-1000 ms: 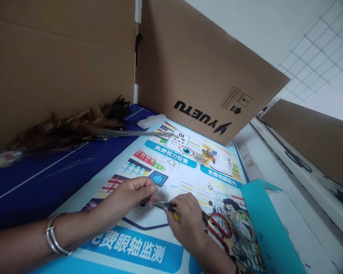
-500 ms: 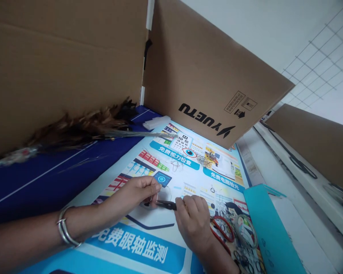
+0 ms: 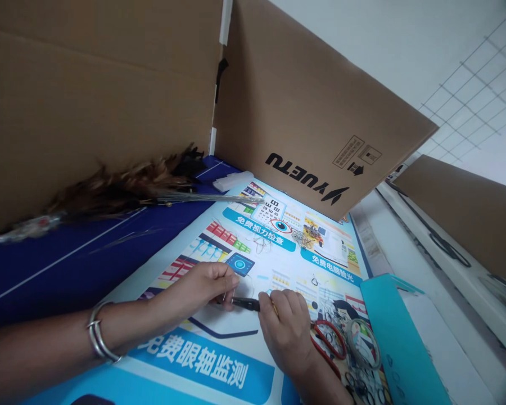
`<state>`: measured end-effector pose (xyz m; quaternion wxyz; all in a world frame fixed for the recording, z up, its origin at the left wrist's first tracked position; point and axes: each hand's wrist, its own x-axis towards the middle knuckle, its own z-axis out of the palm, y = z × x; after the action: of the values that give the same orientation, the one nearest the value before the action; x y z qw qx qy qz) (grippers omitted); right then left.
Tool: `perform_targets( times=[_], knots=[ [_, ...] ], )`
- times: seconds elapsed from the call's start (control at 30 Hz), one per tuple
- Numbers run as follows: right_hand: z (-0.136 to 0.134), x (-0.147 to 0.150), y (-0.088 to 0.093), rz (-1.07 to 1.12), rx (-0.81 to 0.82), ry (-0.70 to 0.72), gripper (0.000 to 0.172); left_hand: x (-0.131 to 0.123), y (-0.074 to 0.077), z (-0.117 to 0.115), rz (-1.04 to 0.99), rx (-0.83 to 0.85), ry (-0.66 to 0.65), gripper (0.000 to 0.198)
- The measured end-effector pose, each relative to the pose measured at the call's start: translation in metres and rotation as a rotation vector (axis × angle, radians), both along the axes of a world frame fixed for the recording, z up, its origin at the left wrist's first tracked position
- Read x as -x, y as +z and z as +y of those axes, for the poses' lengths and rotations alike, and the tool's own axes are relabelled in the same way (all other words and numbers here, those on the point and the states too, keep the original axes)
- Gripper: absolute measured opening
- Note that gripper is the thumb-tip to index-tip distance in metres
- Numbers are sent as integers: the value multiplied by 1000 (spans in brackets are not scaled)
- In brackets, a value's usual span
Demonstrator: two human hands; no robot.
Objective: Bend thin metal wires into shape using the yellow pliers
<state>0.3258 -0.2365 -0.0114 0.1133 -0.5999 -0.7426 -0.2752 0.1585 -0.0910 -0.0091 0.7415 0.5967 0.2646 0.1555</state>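
Over the printed poster, my left hand (image 3: 213,284) pinches a thin piece of wire (image 3: 233,293) between thumb and fingertips. My right hand (image 3: 284,326) is wrapped round a pair of pliers (image 3: 247,304); their dark jaws point left and meet the wire just beneath my left fingertips. Most of the pliers' handles are hidden inside my right fist. The exact shape of the wire is too small to make out. Beside my right wrist lie scissors with red handles (image 3: 331,340) and a coil of pale wire (image 3: 363,343).
Small dark rings and loops (image 3: 362,385) lie at lower right, beside a turquoise box (image 3: 398,337). Thin wire tangles (image 3: 301,237) rest farther back. A bundle of straight wires (image 3: 211,197) and brown feathers (image 3: 122,183) lie at left. Cardboard panels (image 3: 303,107) stand behind.
Both hands keep the same hold, with the pliers' jaws still at the wire. The whole view has shifted very slightly.
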Motion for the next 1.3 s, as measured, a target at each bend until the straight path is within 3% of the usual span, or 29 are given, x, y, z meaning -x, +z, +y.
perform_targets(
  times=[0.37, 0.93, 1.13, 1.3],
  knots=[
    [0, -2, 2, -18, -26, 29, 21, -1, -6, 2, 12, 22, -25, 33],
    [0, 3, 3, 41, 67, -7, 19, -1, -7, 2, -47, -2, -48, 30],
    [1, 4, -2, 165, 125, -25, 13, 1, -6, 2, -61, -46, -50, 28],
    [2, 6, 7, 392, 304, -52, 10, 2, -5, 2, -58, -123, -57, 26]
  ],
)
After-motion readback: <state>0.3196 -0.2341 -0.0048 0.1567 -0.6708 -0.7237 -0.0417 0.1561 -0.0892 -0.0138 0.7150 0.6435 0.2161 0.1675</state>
